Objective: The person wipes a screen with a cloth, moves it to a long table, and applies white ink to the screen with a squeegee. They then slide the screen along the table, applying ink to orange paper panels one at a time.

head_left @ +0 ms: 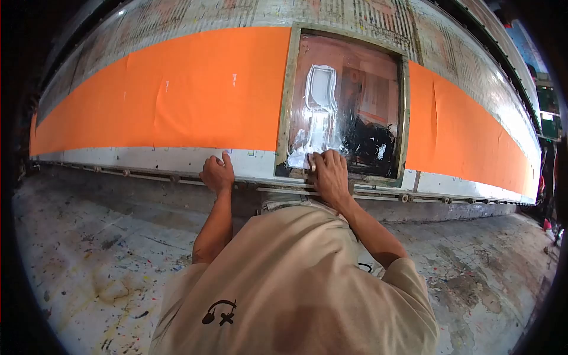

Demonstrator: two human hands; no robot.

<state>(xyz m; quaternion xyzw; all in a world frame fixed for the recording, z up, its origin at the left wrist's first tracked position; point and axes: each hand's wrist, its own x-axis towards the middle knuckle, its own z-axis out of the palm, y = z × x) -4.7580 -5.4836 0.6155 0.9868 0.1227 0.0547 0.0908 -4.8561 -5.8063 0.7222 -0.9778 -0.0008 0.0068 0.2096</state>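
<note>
A screen-printing frame lies on a long strip of orange fabric. White ink is smeared down the left half of its mesh, with a dark patch at lower right. Bent over the frame's near edge, my right hand has its fingers closed around a small, pale-edged thing, mostly hidden beneath them. The fingertips are at the lower end of the white ink. My left hand is at the table's near edge, left of the frame, holding nothing, fingers loosely bent and apart.
The long printing table curves across the view, with a rail and several knobs along its near side. Orange fabric continues right of the frame. Behind it the table surface is ink-stained. The floor below is spotted with paint.
</note>
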